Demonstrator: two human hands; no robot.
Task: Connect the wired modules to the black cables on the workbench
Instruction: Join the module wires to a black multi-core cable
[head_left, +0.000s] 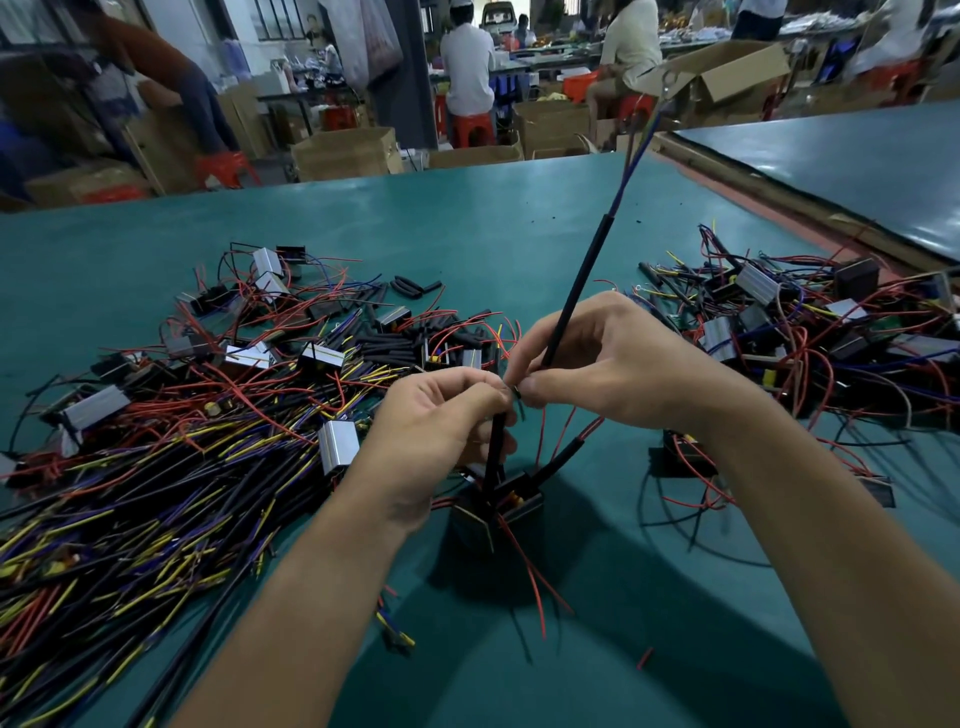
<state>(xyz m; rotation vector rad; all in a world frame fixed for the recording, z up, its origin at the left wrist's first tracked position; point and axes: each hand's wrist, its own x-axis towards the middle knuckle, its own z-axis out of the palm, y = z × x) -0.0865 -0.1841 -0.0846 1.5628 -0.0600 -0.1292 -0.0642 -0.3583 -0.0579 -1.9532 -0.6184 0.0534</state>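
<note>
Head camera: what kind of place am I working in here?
Most likely a small electronics assembly workshop. A teal workbench holds heaps of wired modules and black cables; behind it, cardboard boxes and other workers seated on red stools at long tables.

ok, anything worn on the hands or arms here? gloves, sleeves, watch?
Nothing worn that shows. Left hand and right hand are bare: no gloves, finger cots or rings visible. Both forearms are bare to the frame edge, no sleeve, watch or wrist strap in view. Nails look short.
</note>
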